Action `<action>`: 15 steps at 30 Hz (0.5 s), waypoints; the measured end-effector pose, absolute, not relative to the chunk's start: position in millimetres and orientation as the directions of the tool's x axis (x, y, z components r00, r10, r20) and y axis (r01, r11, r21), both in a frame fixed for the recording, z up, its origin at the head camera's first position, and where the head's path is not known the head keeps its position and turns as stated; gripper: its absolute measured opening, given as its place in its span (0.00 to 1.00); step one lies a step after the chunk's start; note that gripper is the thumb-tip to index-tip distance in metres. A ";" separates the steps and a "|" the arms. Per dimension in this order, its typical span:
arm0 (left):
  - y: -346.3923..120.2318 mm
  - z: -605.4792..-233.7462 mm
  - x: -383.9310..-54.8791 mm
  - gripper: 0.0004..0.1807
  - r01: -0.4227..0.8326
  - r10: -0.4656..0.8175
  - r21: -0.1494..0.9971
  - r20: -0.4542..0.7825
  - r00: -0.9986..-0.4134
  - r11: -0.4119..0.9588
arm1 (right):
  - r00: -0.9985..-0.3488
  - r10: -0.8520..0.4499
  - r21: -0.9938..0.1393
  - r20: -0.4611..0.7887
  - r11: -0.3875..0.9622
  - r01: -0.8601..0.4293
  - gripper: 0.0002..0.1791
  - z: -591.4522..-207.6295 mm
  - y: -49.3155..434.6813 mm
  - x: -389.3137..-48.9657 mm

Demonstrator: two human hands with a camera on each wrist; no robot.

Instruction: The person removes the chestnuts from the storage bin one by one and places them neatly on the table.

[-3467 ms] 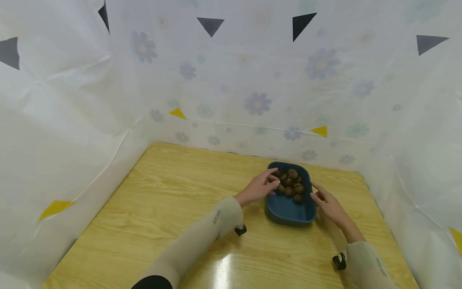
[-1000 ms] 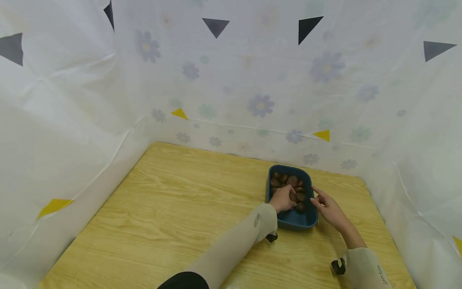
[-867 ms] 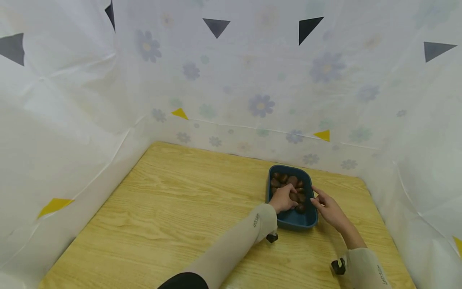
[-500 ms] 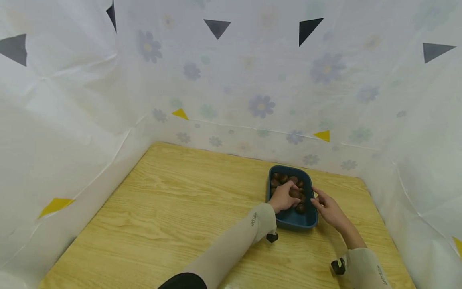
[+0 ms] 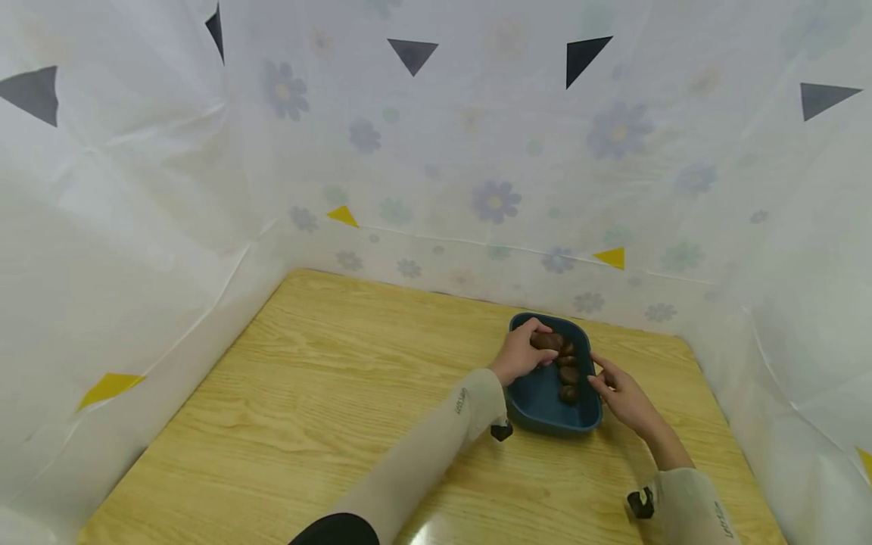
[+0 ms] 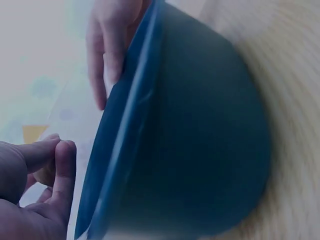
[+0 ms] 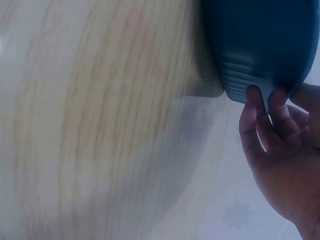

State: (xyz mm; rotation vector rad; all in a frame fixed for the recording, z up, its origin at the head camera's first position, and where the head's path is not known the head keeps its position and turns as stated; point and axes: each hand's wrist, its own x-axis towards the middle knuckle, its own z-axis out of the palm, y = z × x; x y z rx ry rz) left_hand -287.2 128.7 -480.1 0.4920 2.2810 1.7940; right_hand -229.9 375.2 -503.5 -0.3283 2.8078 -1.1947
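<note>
A dark blue rectangular bin (image 5: 545, 405) stands on the table, with several brown chestnuts (image 5: 568, 375) along its right side. Over the bin's far left part, my left hand (image 5: 521, 354) holds a chestnut (image 5: 547, 342) between thumb and fingers; whether there is more than one cannot be told. In the left wrist view, a bit of brown chestnut (image 6: 46, 174) shows between the fingertips, above the rim. My right hand (image 5: 627, 397) grips the right rim. From the right wrist, its fingertips (image 7: 253, 92) lie against the bin's outer wall. The left hand hides the far left chestnuts.
The wooden table (image 5: 327, 393) extends to the left and in front of the bin. White sheeting with flowers (image 5: 496, 201) rises behind the table and at both sides. Yellow (image 5: 610, 258) and dark triangles are fixed to it.
My left hand came down among the chestnuts, closed its fingers, then lifted and moved back toward the far left side with a chestnut. The right hand has stayed at the rim.
</note>
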 end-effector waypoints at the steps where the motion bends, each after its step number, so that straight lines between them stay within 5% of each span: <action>1: 125.8 -479.2 -289.0 0.20 0.145 0.370 0.966 0.057 -0.927 0.212 | -0.975 -0.223 -0.718 0.014 0.676 -0.165 0.34 -503.5 375.3 -230.0; 15: 77.4 -483.6 -321.2 0.21 0.175 0.242 0.983 0.155 -0.958 0.063 | -0.973 -0.231 -0.720 0.017 0.672 -0.172 0.35 -501.5 375.9 -231.1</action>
